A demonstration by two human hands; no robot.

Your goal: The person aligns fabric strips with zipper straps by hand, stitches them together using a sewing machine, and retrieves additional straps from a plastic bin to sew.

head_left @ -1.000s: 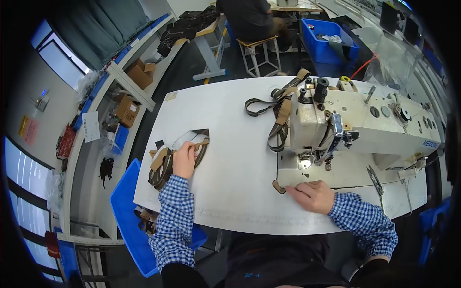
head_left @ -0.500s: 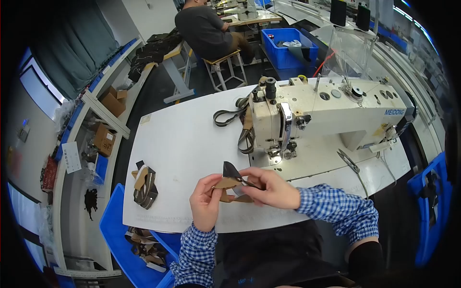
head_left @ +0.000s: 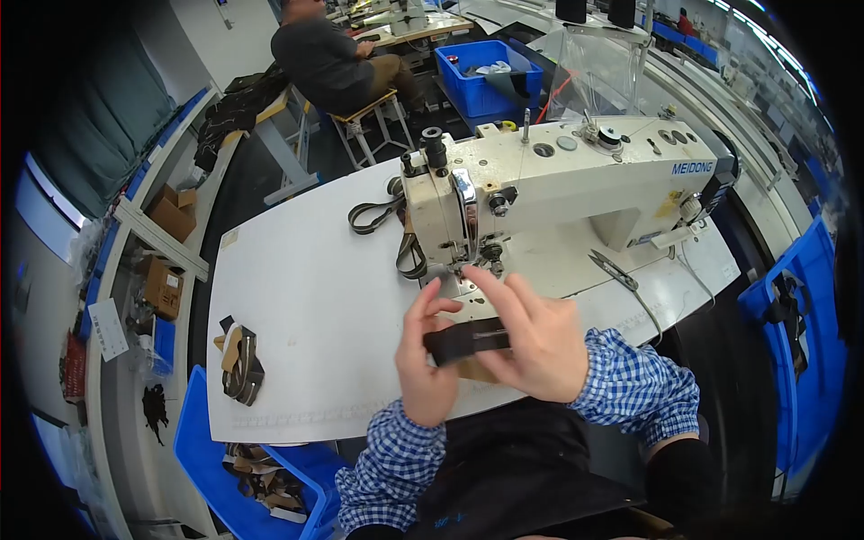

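Observation:
Between my hands, in front of the sewing machine [head_left: 558, 189], is a dark fabric strip [head_left: 463, 340] bent into a loop, with some tan material showing underneath. My left hand [head_left: 427, 364] grips its left end between thumb and fingers. The right end is pinched in my right hand [head_left: 540, 346], whose index finger stretches up toward the needle area. Part of the strip is hidden behind my fingers. Thread snips [head_left: 614, 268] lie on the machine bed to the right of my hands.
Olive and tan straps [head_left: 409, 247] rest left of the machine head. A strap bundle [head_left: 241, 364] sits at the left of the white table [head_left: 306, 297]. Blue bins stand below left [head_left: 193, 441] and at the right [head_left: 792, 333]. Farther back, a person [head_left: 328, 63] sits on a stool.
My hands have moved up and right relative to the table, closer to the needle area. The strip has turned, its dark face now outward. The camera view has shifted to the right.

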